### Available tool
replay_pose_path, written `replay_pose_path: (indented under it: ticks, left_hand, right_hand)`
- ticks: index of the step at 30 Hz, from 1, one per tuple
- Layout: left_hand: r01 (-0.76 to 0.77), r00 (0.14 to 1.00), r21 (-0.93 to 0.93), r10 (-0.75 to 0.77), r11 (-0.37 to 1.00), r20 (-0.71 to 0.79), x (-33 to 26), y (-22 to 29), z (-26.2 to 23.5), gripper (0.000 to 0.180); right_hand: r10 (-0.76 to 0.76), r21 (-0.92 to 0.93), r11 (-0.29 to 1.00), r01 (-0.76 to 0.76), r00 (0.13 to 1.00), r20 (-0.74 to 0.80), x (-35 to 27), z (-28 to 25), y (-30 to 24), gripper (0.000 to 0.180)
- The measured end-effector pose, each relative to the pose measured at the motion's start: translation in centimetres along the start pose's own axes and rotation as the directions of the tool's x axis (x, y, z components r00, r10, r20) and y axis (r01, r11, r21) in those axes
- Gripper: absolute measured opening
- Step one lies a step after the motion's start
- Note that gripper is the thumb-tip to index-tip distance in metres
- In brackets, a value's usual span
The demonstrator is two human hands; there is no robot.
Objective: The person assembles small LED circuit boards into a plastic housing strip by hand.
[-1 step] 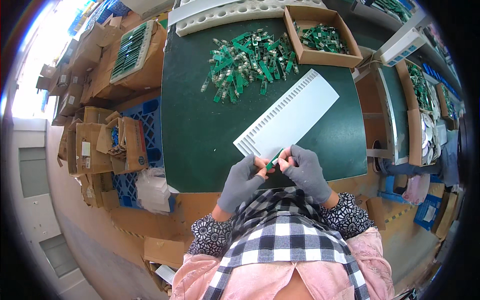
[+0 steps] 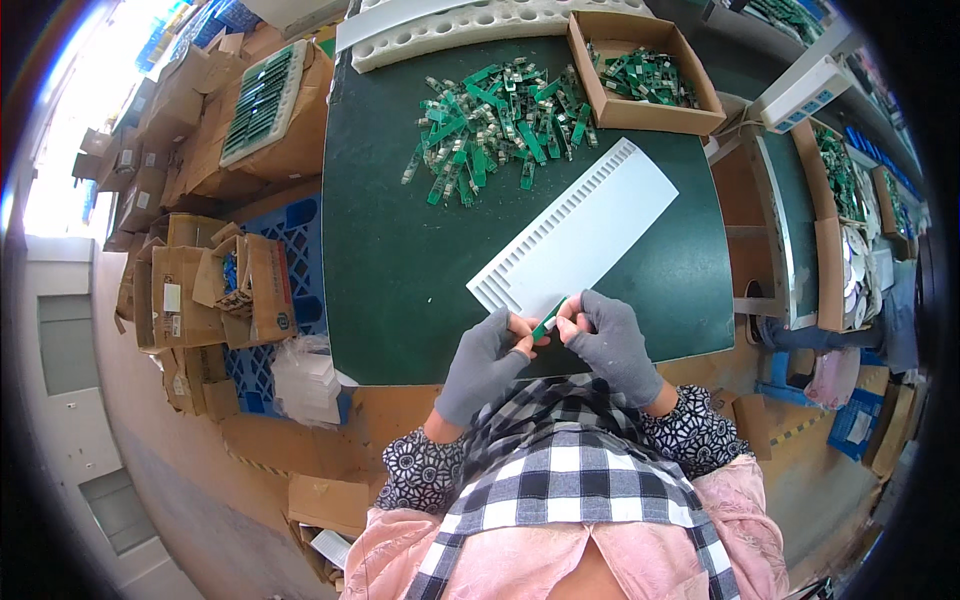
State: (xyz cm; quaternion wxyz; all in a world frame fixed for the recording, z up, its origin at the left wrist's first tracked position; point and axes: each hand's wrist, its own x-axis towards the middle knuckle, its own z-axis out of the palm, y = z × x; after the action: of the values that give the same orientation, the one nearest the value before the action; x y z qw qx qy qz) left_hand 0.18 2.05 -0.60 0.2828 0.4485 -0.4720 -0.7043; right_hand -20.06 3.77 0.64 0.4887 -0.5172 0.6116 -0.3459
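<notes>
Both of my hands, in grey fingerless gloves, meet at the near edge of the green table (image 2: pixel 390 300). My left hand (image 2: pixel 482 365) pinches one end of a small green circuit board (image 2: pixel 544 328) between thumb and fingers. At its other end, my right hand (image 2: pixel 612 345) is closed on the same board, and a small white piece shows by those fingertips. Just beyond lies a white slotted tray (image 2: pixel 600 220), set at a slant, with a row of narrow slots along its left edge. Farther off is a loose pile of similar green boards (image 2: pixel 490 125).
An open cardboard box (image 2: pixel 655 118) of green boards stands at the far right of the table. A white foam strip with holes (image 2: pixel 480 35) lies along the back edge. Cardboard boxes (image 2: pixel 185 290) and a blue pallet (image 2: pixel 300 255) are on the left; a side bench (image 2: pixel 780 220) is on the right.
</notes>
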Motion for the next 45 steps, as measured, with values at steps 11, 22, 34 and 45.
replay_pose_path:
  ticks: [11,22,34,45]
  left_hand:
    - [-0.012,1.0,0.023,0.012,1.0,-0.006,0.0,0.1,0.1,0.003]
    - [-0.012,0.998,-0.025,0.014,1.0,0.065,0.1,0.2,-0.1,0.002]
    - [-0.093,0.989,-0.053,0.086,0.994,-0.123,-0.3,3.0,2.8,0.024]
    - [-0.053,0.981,-0.2,0.014,0.978,-0.193,0.4,1.7,3.7,0.02]
  right_hand:
    - [-0.015,-0.043,0.999,0.015,1.0,-0.014,0.0,0.2,0.2,0.012]
    - [-0.089,-0.078,0.994,0.076,0.98,-0.177,0.8,-1.9,0.2,0.022]
    - [0.039,0.266,0.962,-0.058,0.996,0.075,1.8,-5.3,-2.7,0.021]
    - [-0.482,-0.375,0.837,0.397,0.861,-0.163,-0.1,-2.8,-1.8,0.013]
